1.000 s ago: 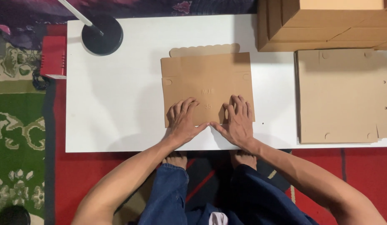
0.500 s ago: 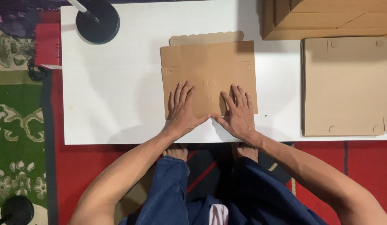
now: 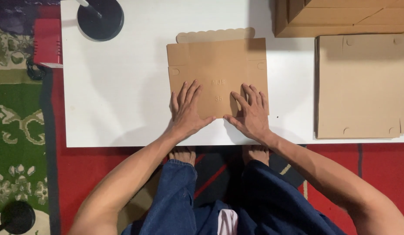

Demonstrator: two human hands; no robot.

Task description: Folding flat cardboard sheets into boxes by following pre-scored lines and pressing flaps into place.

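Cardboard boxes [image 3: 341, 17], assembled, stacked at 1 o'clock on white table [image 3: 115, 95]; insides not visible. Pile of flat die-cut box blanks [image 3: 360, 85] directly below, at 3 o'clock, reaching table's right part. Folded cardboard box blank [image 3: 217, 65] lying flat at table centre, scalloped flap [image 3: 215, 35] projecting at its 12 o'clock edge, round tab cuts near both side edges, embossed marks mid-panel.

Left hand [image 3: 186, 111]: open, fingers spread and extended, palm pressed flat on blank's lower left portion, thumb pointing toward 3 o'clock along near edge. Grasping nothing.

Right hand [image 3: 252, 113]: open likewise, fingers splayed flat on blank's lower right portion, thumb pointing toward 9 o'clock, near the left thumb. Grasping nothing.

Black round lamp base [image 3: 100, 17] at 11 o'clock corner. Red box [image 3: 47, 41] on patterned rug off table's left edge.

Change from one second earlier: fingers then curled at the knuckles, now straightened and flattened; hands slid toward 12 o'clock over the panel; blank's far edge nearer the scalloped flap.
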